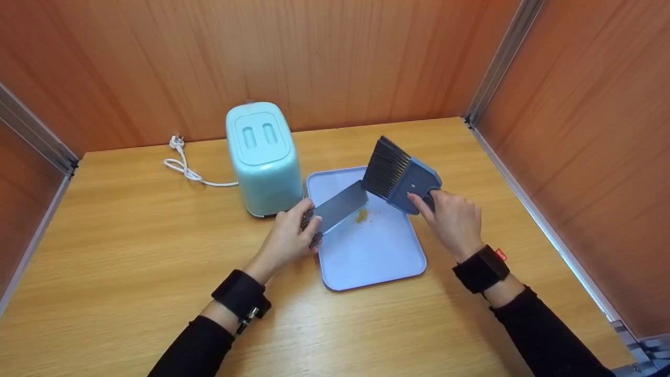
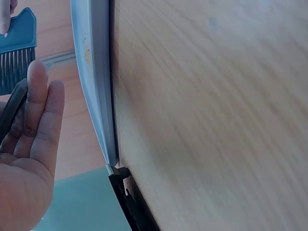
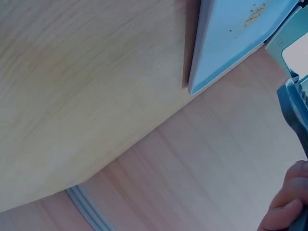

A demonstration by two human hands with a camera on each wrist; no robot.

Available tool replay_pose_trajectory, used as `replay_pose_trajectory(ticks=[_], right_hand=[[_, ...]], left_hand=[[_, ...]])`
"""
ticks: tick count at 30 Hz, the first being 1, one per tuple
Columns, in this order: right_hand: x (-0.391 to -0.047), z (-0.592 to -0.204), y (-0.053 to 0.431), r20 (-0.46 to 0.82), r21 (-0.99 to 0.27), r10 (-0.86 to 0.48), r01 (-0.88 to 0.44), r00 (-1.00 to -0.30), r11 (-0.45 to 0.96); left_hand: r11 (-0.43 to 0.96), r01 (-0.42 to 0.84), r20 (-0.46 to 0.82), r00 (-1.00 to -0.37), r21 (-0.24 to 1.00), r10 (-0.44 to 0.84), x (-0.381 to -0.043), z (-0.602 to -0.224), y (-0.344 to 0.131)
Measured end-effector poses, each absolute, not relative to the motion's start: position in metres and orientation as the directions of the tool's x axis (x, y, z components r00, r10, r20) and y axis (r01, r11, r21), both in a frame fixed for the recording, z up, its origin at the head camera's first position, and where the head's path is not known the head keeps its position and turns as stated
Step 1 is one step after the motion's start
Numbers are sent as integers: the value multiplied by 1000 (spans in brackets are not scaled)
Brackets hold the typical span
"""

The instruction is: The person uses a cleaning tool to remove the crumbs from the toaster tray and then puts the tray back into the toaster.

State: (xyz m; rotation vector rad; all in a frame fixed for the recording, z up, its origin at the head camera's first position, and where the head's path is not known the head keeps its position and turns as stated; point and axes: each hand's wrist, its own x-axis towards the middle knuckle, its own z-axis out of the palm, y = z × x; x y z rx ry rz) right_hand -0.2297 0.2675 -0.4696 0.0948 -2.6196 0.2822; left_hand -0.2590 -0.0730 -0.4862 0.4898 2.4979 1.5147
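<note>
My left hand (image 1: 290,230) grips a small grey dustpan (image 1: 340,208), tilted above the left part of a pale lilac tray (image 1: 371,256). My right hand (image 1: 456,220) holds the blue-grey handle part of a hand brush (image 1: 413,183), thumb along its face. The brush's dark bristles point up and left, at the dustpan's far end; whether they touch cannot be told. A small heap of yellowish crumbs (image 1: 362,215) lies on the tray beneath. In the left wrist view, fingers (image 2: 45,120) wrap only partly into sight around a dark edge. The right wrist view shows crumbs (image 3: 254,14) on the tray.
A mint-green toaster (image 1: 269,183) stands just left of the tray. Its white cord and plug (image 1: 178,144) lie on the wooden table (image 1: 172,272) farther left. Wood-grain panels (image 1: 335,63) with metal rails close in the back and both sides.
</note>
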Motion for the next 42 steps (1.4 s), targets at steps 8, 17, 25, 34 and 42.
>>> replay_pose_trajectory(ticks=[8,17,25,34,42], right_hand=[[-225,-474,274,427,-125,-53,-117,-903,985],[-226,-470,269,531,-133,-71,-166,-844,977],[-225,-479,270,529,-71,-154,-225,-835,972],[-223,-477,272,512,-176,-107,-226,-852,958],[-221,-473,261,374,-428,-34,-205,-927,880]], left_hand=[[455,200,38,-939,868,342,-260,-487,-75],[452,225,54,-931,863,361,-260,-488,-75],[458,208,39,-936,864,351,-261,-486,-74],[442,182,26,-942,878,336,-263,-487,-76],[456,218,57,-938,863,341,-262,-488,-75]])
